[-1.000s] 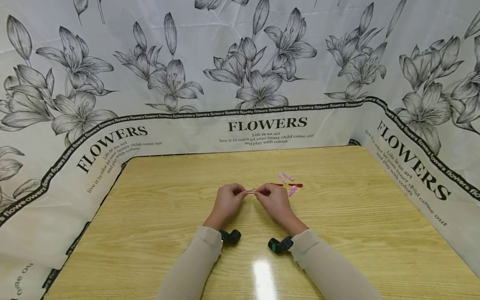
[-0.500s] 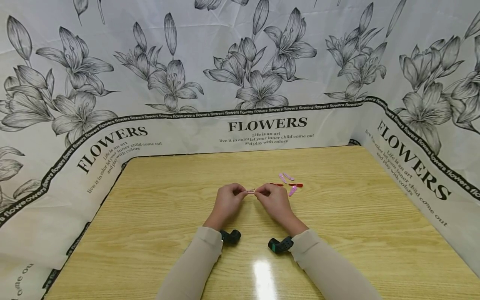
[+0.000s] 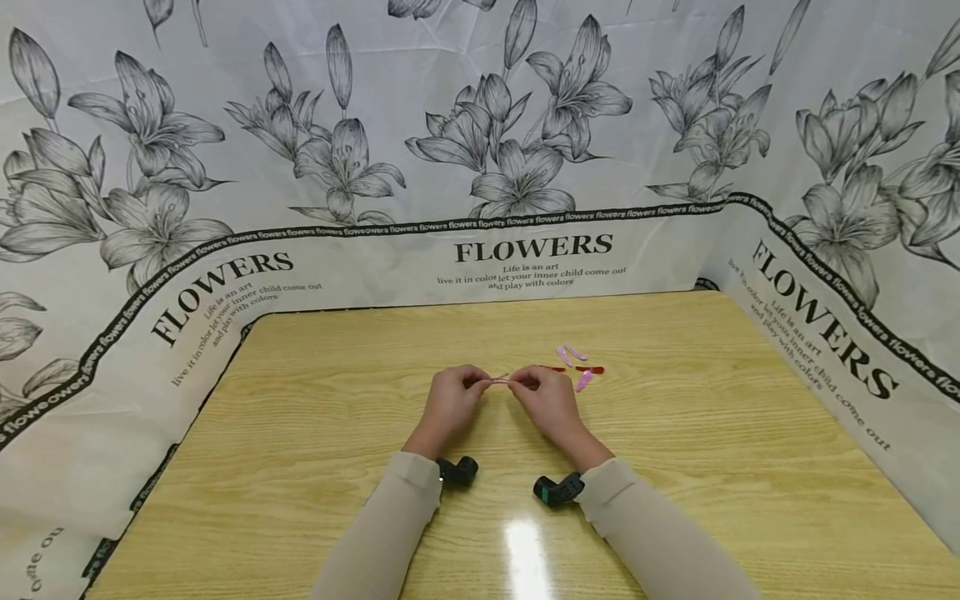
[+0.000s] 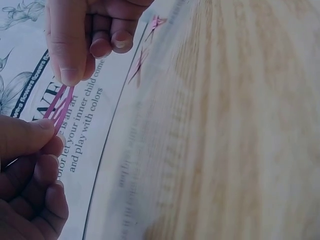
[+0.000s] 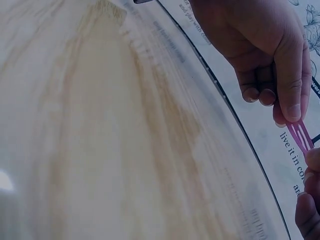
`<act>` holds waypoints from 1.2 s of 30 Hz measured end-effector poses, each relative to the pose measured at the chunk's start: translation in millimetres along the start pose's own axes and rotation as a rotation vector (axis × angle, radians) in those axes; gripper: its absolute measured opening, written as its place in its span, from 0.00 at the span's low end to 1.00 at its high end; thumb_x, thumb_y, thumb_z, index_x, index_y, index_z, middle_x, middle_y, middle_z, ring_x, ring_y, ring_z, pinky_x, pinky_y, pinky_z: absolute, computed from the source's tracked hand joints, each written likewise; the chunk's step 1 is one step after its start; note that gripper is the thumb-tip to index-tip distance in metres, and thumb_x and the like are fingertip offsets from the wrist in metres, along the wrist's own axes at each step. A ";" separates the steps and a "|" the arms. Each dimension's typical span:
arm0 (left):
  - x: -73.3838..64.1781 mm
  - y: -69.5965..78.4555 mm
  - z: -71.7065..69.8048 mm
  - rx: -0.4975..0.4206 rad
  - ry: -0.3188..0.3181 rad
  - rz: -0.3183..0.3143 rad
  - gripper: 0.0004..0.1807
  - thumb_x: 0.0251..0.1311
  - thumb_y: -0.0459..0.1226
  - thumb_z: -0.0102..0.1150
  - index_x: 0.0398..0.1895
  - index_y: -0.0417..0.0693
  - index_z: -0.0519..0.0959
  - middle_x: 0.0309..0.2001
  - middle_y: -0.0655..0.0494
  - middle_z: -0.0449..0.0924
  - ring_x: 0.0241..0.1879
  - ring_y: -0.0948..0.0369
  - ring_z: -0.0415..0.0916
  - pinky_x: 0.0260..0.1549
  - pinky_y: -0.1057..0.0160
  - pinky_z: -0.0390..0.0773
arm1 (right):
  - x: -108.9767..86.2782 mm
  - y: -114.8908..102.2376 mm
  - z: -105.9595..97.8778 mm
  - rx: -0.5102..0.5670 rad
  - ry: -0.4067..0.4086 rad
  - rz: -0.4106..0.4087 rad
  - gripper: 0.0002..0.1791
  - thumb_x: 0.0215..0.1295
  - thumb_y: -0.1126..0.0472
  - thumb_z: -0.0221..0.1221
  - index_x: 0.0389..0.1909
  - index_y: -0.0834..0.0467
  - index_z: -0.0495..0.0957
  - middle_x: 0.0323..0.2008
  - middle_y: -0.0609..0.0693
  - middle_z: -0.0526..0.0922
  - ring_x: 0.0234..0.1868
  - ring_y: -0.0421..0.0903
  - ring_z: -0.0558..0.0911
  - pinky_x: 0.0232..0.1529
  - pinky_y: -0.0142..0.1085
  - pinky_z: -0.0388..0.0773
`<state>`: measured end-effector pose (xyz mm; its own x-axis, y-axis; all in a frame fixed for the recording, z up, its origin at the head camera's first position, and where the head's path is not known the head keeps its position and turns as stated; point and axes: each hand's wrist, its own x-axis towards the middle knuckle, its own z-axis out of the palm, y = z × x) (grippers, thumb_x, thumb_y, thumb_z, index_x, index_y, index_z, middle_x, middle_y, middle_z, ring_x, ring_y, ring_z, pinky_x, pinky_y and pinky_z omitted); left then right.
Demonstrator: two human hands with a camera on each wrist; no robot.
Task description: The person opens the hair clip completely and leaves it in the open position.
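A pink snap hair clip [image 4: 61, 107] spans the gap between my two hands, raised above the table. My left hand [image 3: 452, 402] pinches one end between thumb and finger, and my right hand [image 3: 549, 402] pinches the other. The clip's slim bars show between the fingertips in both wrist views, while its ends are hidden under the thumbs. Beyond my right hand lie several loose clips: pink hair clips [image 3: 584, 381] and a red hair clip [image 3: 590, 370], with another thin red clip [image 3: 553, 368] right behind the knuckles.
The wood-grain table [image 3: 300, 417] carries a bright glare spot near its front. A white flower-printed cloth [image 3: 360, 267] stands around the back and sides. Black wrist devices [image 3: 558, 490] sit at both cuffs.
Both hands keep pinching the hair clip and have hardly moved. The clip's bars look slightly closer together than before. The head view has shifted a little.
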<state>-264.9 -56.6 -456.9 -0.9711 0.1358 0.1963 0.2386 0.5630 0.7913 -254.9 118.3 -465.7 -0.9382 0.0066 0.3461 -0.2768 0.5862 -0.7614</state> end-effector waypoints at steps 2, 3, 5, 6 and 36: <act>-0.1 -0.4 -1.3 0.011 0.001 0.001 0.07 0.65 0.40 0.60 0.34 0.50 0.85 0.34 0.58 0.84 0.33 0.64 0.77 0.36 0.64 0.78 | 0.7 -0.8 1.3 0.005 0.003 -0.001 0.04 0.60 0.59 0.66 0.32 0.55 0.85 0.29 0.48 0.86 0.31 0.41 0.82 0.34 0.34 0.78; -0.1 -0.7 -1.9 0.015 0.003 0.003 0.07 0.65 0.40 0.60 0.35 0.50 0.85 0.34 0.58 0.84 0.34 0.64 0.77 0.36 0.64 0.78 | 1.2 -1.1 2.0 0.007 0.003 0.000 0.04 0.60 0.58 0.66 0.32 0.55 0.85 0.29 0.48 0.86 0.30 0.41 0.82 0.34 0.33 0.78; 0.2 -1.8 -3.1 0.019 0.006 0.005 0.07 0.65 0.40 0.60 0.35 0.51 0.85 0.34 0.58 0.84 0.34 0.64 0.78 0.37 0.63 0.78 | 2.0 -1.5 3.8 0.011 0.005 -0.004 0.04 0.60 0.58 0.66 0.32 0.55 0.85 0.29 0.48 0.86 0.30 0.41 0.82 0.34 0.33 0.78; 0.7 -2.7 -3.5 0.020 0.009 0.008 0.06 0.65 0.40 0.60 0.35 0.50 0.85 0.34 0.58 0.85 0.35 0.64 0.78 0.37 0.63 0.78 | 2.4 -1.8 4.8 0.012 0.004 -0.004 0.04 0.60 0.58 0.66 0.32 0.55 0.85 0.29 0.48 0.86 0.30 0.41 0.82 0.34 0.33 0.78; 7.7 -25.8 -18.2 0.054 -0.012 -0.060 0.03 0.59 0.35 0.64 0.29 0.49 0.83 0.31 0.57 0.83 0.33 0.61 0.76 0.38 0.60 0.77 | 14.5 -6.4 27.5 -0.026 -0.138 -0.013 0.02 0.58 0.61 0.66 0.30 0.55 0.85 0.30 0.48 0.87 0.32 0.42 0.80 0.35 0.37 0.76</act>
<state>-278.5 -85.0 -465.3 -0.9837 0.1097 0.1425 0.1798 0.6132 0.7692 -272.4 92.3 -470.9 -0.9548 -0.1117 0.2754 -0.2851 0.6061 -0.7425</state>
